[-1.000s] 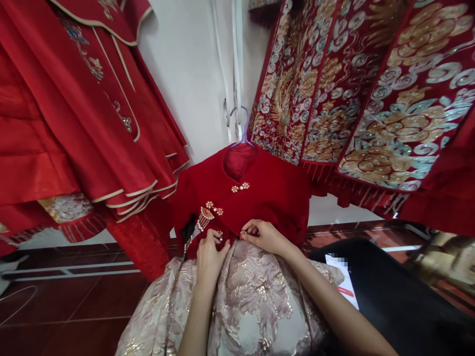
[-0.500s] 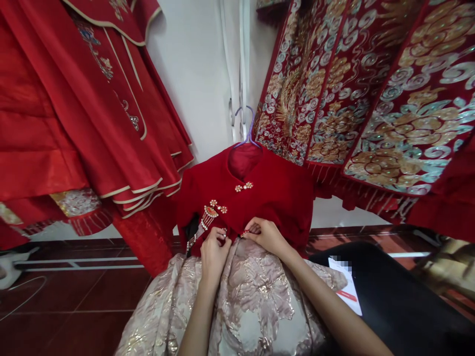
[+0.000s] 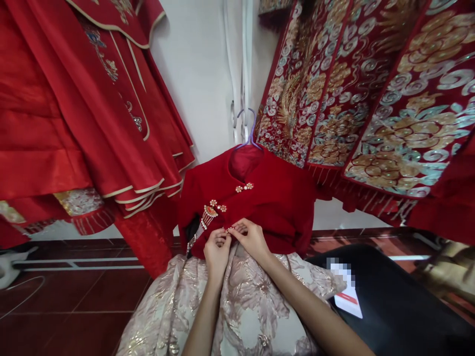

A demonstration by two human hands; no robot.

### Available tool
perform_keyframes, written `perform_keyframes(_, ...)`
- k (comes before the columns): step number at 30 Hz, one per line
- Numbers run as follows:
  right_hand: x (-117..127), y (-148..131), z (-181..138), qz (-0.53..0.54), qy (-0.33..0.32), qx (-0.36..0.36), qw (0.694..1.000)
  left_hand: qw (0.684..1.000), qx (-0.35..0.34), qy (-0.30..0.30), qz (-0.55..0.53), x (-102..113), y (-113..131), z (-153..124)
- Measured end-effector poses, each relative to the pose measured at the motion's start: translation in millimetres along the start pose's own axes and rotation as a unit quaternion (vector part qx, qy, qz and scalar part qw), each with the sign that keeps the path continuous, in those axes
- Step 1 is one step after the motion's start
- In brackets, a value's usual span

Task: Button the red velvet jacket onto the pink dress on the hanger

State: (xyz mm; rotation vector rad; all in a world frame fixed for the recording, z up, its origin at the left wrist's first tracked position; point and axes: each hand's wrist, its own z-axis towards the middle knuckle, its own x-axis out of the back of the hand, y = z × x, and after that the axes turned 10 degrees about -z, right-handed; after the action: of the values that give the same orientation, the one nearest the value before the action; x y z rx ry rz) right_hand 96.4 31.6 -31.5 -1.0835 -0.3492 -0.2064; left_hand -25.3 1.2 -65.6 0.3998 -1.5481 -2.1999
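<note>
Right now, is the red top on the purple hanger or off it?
On it. The purple hanger sticks up out of the neck opening, and the red top spreads out below.

2 hands (image 3: 217,249) | 1 red jacket (image 3: 276,198) | 1 purple hanger (image 3: 253,129) | 2 fully visible flower clasps (image 3: 249,186) | 1 fan-shaped pendant (image 3: 210,212)

The camera sits on the person's head. It looks forward and down, quite near the red top (image 3: 276,205), and sees the white wall (image 3: 196,74) farther back and some floor (image 3: 92,287) low at the left.
</note>
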Motion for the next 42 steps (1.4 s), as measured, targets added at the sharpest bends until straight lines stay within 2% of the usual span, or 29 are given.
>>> perform_keyframes(4,-5,10,-3,-0.017,0.017,0.02,1.0,1.0,0.001,-0.004,-0.003,1,-6,1)
perform_keyframes(9,-3,12,-5,-0.036,0.033,0.009,0.999,1.0,-0.012,0.012,-0.009,1,-6,-1)
perform_keyframes(15,-3,14,-6,-0.004,0.008,0.016,1.0,0.999,0.005,0.008,-0.041,1,-5,-2)
perform_keyframes(27,-3,16,-7,-0.014,0.006,0.032,0.999,0.994,0.027,-0.002,-0.103,3,-4,-1)
perform_keyframes(32,-3,16,-6,-0.022,0.007,0.025,0.999,0.993,0.044,-0.006,-0.105,4,-5,-1)
perform_keyframes(39,-5,19,-4,-0.011,-0.005,0.021,1.0,0.995,0.026,-0.036,-0.085,5,-17,2)
perform_keyframes(42,-4,16,-7,-0.011,0.022,0.037,0.999,0.999,0.001,-0.007,-0.054,2,-12,-2)
